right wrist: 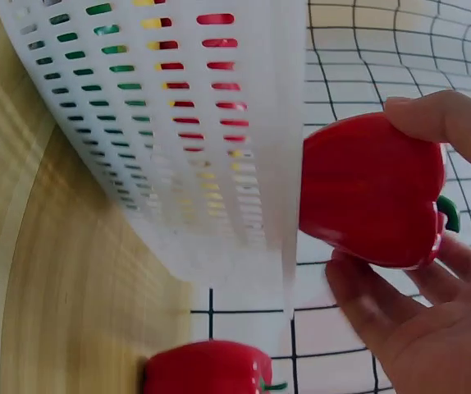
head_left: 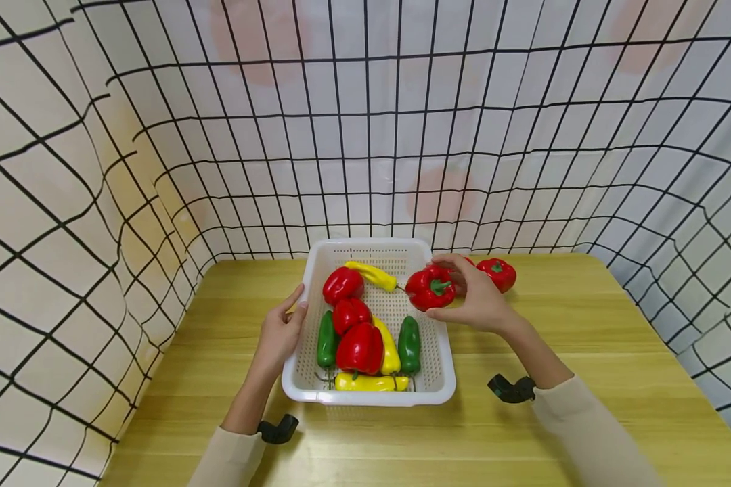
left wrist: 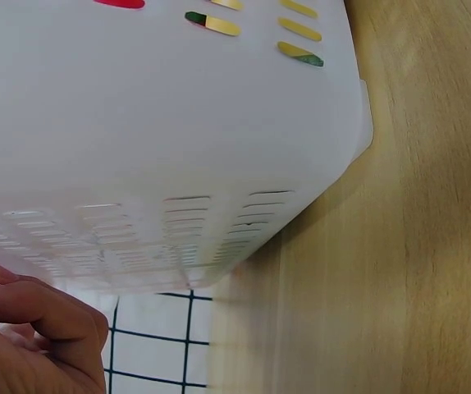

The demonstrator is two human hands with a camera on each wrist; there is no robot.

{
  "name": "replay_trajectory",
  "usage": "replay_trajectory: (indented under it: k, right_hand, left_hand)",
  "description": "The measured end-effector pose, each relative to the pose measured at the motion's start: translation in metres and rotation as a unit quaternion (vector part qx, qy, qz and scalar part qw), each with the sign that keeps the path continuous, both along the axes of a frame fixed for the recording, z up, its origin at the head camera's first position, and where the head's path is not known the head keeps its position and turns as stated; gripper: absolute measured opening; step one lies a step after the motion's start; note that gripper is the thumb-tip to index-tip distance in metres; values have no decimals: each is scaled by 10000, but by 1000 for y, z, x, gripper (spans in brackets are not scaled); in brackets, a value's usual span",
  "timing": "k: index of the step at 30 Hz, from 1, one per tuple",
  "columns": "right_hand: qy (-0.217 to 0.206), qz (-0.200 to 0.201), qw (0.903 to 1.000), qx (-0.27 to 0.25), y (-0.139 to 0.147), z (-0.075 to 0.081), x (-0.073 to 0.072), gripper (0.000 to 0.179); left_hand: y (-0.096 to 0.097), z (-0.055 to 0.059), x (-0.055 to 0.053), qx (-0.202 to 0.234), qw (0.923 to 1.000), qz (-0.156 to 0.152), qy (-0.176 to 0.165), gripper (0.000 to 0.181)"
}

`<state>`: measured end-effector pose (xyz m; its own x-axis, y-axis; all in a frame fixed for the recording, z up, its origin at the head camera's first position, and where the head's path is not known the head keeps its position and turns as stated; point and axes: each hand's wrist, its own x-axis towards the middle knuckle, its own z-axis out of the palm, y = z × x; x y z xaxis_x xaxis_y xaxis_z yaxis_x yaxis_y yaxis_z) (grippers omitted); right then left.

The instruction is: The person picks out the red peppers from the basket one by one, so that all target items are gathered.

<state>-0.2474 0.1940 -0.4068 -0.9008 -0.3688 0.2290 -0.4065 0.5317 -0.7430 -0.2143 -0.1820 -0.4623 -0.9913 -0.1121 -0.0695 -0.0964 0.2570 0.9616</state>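
Observation:
A white perforated basket stands on the wooden table, holding several red bell peppers, yellow peppers and green peppers. My right hand grips a red bell pepper between thumb and fingers, at the basket's right rim. The right wrist view shows this pepper with its green stem toward the palm, partly behind the rim. At the basket's left side, my left hand holds the rim; in the left wrist view its fingers are bent near the wall, their contact partly hidden.
Behind my right hand, a red bell pepper lies on the table, with part of another red one beside it. White panels with a black grid enclose the table at the back and sides.

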Motion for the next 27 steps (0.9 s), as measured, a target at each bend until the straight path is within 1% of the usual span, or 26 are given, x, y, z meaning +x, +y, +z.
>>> replay_trajectory:
  k: [5,8,13,17,22,27]
  right_hand:
    - [113,48,9995,-308,18,2,3,84]
    - [128,44,9990,-435,30,0,5,81]
    - [1,-100,9992,-386,46,-6,7,84]
    - [-218,-256,9991,-272,55,-12,9,82]
    - [-333,-401,9985,-170,63,-22,10,79]
    - [-489,-308,9974,-419,69,-37,7,79]
  left_hand:
    - [0,1,0,4,10000,-13,-25,48]
    - [0,2,1,-14,10000,-29,-44,48]
    - [0,2,0,-41,9999,7,-95,48]
    - [0,2,0,-61,9999,33,-109,48]
    - [0,2,0,-25,9999,13,-111,48]
    - [1,2,0,30,10000,-1,-79,48]
